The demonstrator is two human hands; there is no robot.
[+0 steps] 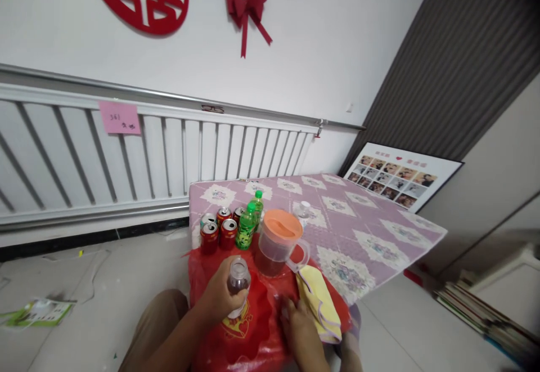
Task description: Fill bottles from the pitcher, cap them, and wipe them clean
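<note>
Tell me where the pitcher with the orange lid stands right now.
The pitcher stands mid-frame on the red plastic sheet, right of the green bottles, with the yellow cloth at its front right.

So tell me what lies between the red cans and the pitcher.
In the head view, two green bottles stand between the red cans and the orange-lidded pitcher.

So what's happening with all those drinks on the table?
A person sits at a low table with a purple patterned cover. Their left hand grips a small clear bottle with dark drink inside, standing on a red plastic sheet. Their right hand rests flat on that sheet beside a yellow cloth. Just behind stands a pitcher with an orange lid, partly full of dark liquid. Further back are red cans and green bottles.
</note>
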